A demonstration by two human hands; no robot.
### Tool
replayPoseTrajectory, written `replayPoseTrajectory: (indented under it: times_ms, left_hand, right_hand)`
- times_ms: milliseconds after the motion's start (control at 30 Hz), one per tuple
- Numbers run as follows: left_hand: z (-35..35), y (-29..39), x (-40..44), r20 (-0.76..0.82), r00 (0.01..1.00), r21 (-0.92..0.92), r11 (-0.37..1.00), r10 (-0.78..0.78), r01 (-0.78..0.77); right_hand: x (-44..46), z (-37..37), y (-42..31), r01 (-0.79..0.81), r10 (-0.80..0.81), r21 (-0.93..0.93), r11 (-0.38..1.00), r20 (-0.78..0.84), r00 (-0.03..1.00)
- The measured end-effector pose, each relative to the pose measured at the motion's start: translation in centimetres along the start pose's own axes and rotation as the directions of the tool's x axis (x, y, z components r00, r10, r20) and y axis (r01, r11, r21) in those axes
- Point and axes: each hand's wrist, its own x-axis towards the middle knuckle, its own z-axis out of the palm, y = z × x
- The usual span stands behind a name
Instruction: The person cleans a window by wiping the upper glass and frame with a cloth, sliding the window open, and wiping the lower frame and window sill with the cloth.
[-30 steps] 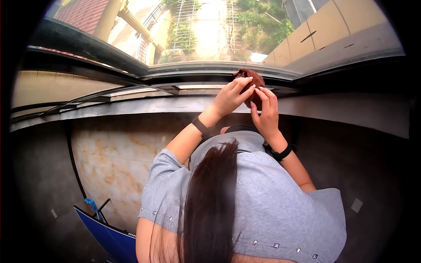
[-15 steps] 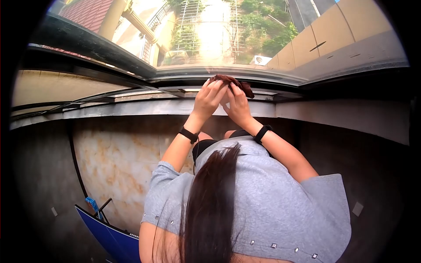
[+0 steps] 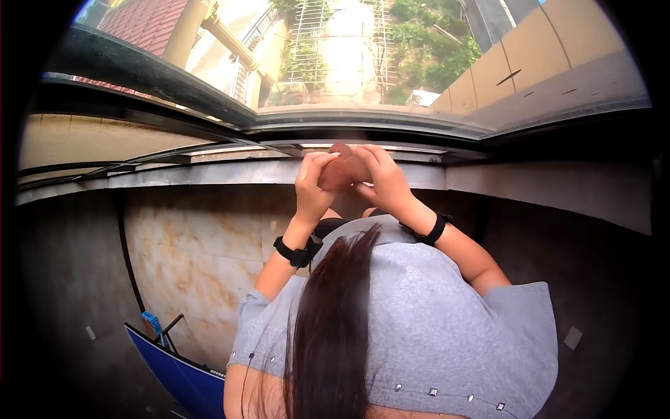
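Observation:
A reddish-brown cloth [image 3: 342, 167], blurred by motion, is bunched between my two hands in front of the window ledge. On its left side my left hand [image 3: 312, 185] grips it with bent fingers. My right hand [image 3: 384, 178] holds the other side, fingers over the top and thumb below. Both hands are close together, at chest height or farther out. The palms and part of the cloth's underside are hidden.
A window frame [image 3: 363, 133] and a grey ledge [image 3: 230, 172] run across just beyond my hands. A blue panel [image 3: 174, 370] stands at the lower left, beside a marbled surface [image 3: 188, 258]. Long dark hair [image 3: 331, 328] hangs in view.
The cloth and both hands have moved left and closer to my body, away from the window frame. The cloth is now bunched more compactly between the hands.

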Motion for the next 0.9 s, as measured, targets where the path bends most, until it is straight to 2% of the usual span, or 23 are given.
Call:
replayPoseTrajectory:
  times_ms: [67,133,167,200,233,267,300,333,400,467,600,733,833,867,900]
  left_hand:
    - [1.4,0.1,0.2,0.083,0.996,0.006,1.000,0.025,-0.026]
    - [3.3,-0.1,0.6,0.161,0.981,0.091,0.988,0.109,-0.125]
    - [4.1,-0.5,1.0,0.172,0.969,0.156,0.967,0.177,-0.204]
    - [4.9,-0.8,1.3,0.187,0.954,0.219,0.937,0.235,-0.274]
    - [5.5,-1.1,1.6,0.175,0.958,0.217,0.940,0.227,-0.263]
    - [5.9,-1.5,2.2,0.149,0.947,0.278,0.907,0.286,-0.317]
    - [5.9,-1.9,2.7,0.125,0.931,0.346,0.865,0.343,-0.365]
    - [5.4,-2.3,3.1,0.111,0.936,0.359,0.864,0.335,-0.352]
    - [4.1,-3.1,3.6,0.135,0.934,0.467,0.810,0.330,-0.354]
    - [2.5,-3.6,3.7,0.112,0.932,0.492,0.796,0.345,-0.354]
    - [-1.5,-4.7,3.3,0.048,0.977,0.537,0.819,0.209,-0.202]
    - [-5.2,-5.1,3.0,-0.029,0.994,0.566,0.822,0.106,-0.071]
    - [-8.4,-4.5,3.3,-0.047,0.989,0.592,0.801,0.139,-0.085]
    - [-9.2,-4.5,3.3,-0.076,0.986,0.597,0.799,0.147,-0.073]
    - [-9.9,-5.2,2.9,-0.108,0.989,0.575,0.818,0.099,-0.019]
  right_hand:
    - [-1.9,-1.2,1.6,-0.229,0.236,-0.073,0.971,0.105,0.966]
    - [-3.0,-1.6,3.8,-0.391,0.387,0.004,0.920,0.148,0.910]
    - [-3.4,-1.5,5.0,-0.439,0.424,0.126,0.889,0.132,0.896]
    - [-3.3,-1.3,5.7,-0.540,0.519,0.221,0.812,0.149,0.842]
    - [-3.0,-1.3,6.3,-0.624,0.601,0.282,0.729,0.174,0.780]
    - [-2.6,-1.2,6.7,-0.695,0.671,0.339,0.634,0.206,0.713]
    - [-1.8,-1.1,6.6,-0.756,0.733,0.474,0.452,0.285,0.618]
    - [-1.0,-1.0,6.2,-0.743,0.720,0.556,0.373,0.332,0.610]
    - [0.3,-0.2,5.6,-0.759,0.693,0.583,0.291,0.418,0.587]
    - [1.6,1.1,4.6,-0.763,0.658,0.585,0.274,0.464,0.593]
    - [3.5,5.5,4.5,-0.771,0.570,0.588,0.245,0.556,0.605]
    - [6.1,9.4,2.7,-0.791,0.560,0.531,0.306,0.571,0.600]
    - [7.7,10.5,1.1,-0.758,0.518,0.480,0.441,0.553,0.652]
    - [7.9,10.5,1.4,-0.756,0.510,0.339,0.559,0.578,0.637]
    - [7.9,10.4,1.3,-0.728,0.487,0.330,0.601,0.571,0.661]
